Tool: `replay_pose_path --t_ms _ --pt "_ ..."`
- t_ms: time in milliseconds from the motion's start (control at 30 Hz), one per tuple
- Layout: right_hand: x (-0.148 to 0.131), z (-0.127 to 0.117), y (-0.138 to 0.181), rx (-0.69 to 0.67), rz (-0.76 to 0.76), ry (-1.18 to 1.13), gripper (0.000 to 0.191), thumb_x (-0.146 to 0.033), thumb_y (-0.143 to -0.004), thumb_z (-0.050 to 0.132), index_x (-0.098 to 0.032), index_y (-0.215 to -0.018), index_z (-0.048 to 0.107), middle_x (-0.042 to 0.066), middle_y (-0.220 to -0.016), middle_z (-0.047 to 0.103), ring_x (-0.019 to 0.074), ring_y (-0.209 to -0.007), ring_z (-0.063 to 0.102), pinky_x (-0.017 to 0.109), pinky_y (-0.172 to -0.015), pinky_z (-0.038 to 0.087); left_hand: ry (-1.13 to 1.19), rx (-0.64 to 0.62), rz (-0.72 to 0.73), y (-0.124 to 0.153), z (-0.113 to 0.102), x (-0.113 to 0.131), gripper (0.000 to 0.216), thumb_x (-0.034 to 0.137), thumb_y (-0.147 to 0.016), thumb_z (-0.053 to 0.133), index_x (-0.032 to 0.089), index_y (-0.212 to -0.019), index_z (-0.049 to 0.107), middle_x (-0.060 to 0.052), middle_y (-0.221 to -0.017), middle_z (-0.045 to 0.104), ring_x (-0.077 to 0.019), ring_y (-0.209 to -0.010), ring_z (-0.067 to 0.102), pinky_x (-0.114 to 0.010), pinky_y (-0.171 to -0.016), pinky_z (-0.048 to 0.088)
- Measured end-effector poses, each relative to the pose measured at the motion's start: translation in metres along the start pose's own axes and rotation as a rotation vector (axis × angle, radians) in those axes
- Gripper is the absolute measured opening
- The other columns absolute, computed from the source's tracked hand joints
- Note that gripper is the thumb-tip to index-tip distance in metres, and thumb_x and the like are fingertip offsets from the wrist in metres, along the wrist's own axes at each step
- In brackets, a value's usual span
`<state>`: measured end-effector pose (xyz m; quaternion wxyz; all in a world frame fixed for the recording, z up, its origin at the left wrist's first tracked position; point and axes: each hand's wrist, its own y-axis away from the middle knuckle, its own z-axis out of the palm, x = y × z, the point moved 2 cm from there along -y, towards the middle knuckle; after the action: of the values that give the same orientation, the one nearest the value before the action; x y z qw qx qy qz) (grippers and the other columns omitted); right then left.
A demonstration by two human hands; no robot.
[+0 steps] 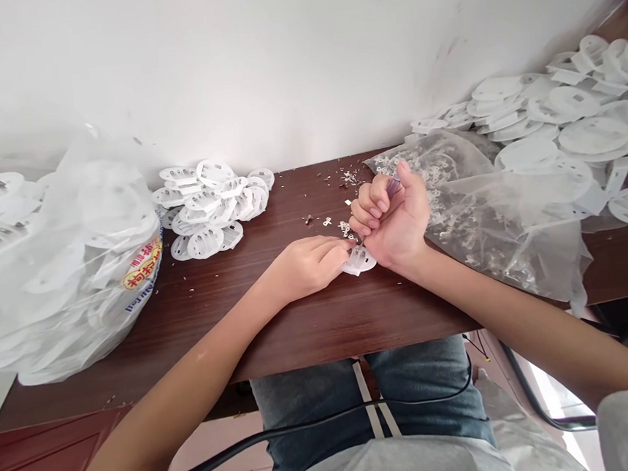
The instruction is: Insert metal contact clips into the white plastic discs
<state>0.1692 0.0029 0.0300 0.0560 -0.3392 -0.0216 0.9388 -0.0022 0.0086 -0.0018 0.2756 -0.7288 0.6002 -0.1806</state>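
A white plastic disc with slots (359, 261) lies on the table between my hands. My left hand (316, 263) is closed at the disc's left edge, its fingertips pressed together there; the fingers partly cover the disc. Just above and to the right, my right hand (394, 217) is turned palm up with fingers curled round a tool with a purple see-through handle (392, 187). Most of this tool is hidden in the fist, and its kind does not show. Small metal clips (345, 228) lie just beyond the disc.
Slotted white discs are heaped at the left (205, 208). A clear bag of discs (75, 271) stands at the far left. On the right, a clear bag (472, 229) bears many small metal clips, with stacked white discs (585, 131) behind. A black cable (287, 427) crosses my lap.
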Motion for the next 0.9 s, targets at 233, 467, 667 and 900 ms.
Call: replay_pose_path --t_ms 233,467,667,900 --pt "0.0003 -0.0030 -0.0005 -0.019 -0.044 0.076 0.066 -0.068 -0.094 0.063 -0.024 -0.060 0.028 -0.005 -0.055 0.026 0.0107 -0.045 0.024 0.027 -0.041 0.022 0.071 0.018 -0.019 0.0013 0.0009 -0.0011 0.006 0.015 -0.102 0.059 0.021 -0.100 0.059 -0.010 -0.113 0.082 -0.0213 -0.101 0.081 -0.036 -0.088 0.068" --pt "0.0017 -0.0032 0.0005 -0.131 -0.111 0.132 0.063 -0.067 -0.096 0.060 -0.026 -0.059 0.029 -0.005 -0.055 0.025 0.0121 -0.045 0.022 0.028 -0.041 0.021 0.032 0.017 -0.001 -0.0004 -0.0005 -0.0003 0.006 0.014 -0.100 0.062 0.020 -0.100 0.061 -0.010 -0.111 0.082 -0.0217 -0.097 0.082 -0.035 -0.085 0.069" --pt "0.0023 -0.0016 0.0013 -0.181 -0.150 0.172 0.065 -0.069 -0.097 0.056 -0.026 -0.057 0.029 -0.005 -0.054 0.025 0.0122 -0.045 0.023 0.028 -0.042 0.023 0.041 0.038 -0.001 -0.0003 -0.0007 0.0007 0.008 0.012 -0.100 0.062 0.020 -0.100 0.064 -0.010 -0.112 0.082 -0.0208 -0.101 0.081 -0.035 -0.089 0.069" --pt "0.0015 0.0026 0.0034 -0.184 -0.172 0.202 0.068 -0.071 -0.097 0.054 -0.026 -0.055 0.027 -0.005 -0.053 0.023 0.0110 -0.045 0.020 0.027 -0.041 0.022 0.012 0.051 -0.002 -0.0001 0.0006 0.0018 0.010 0.012 -0.101 0.059 0.020 -0.099 0.064 -0.008 -0.112 0.082 -0.0200 -0.102 0.080 -0.035 -0.090 0.069"
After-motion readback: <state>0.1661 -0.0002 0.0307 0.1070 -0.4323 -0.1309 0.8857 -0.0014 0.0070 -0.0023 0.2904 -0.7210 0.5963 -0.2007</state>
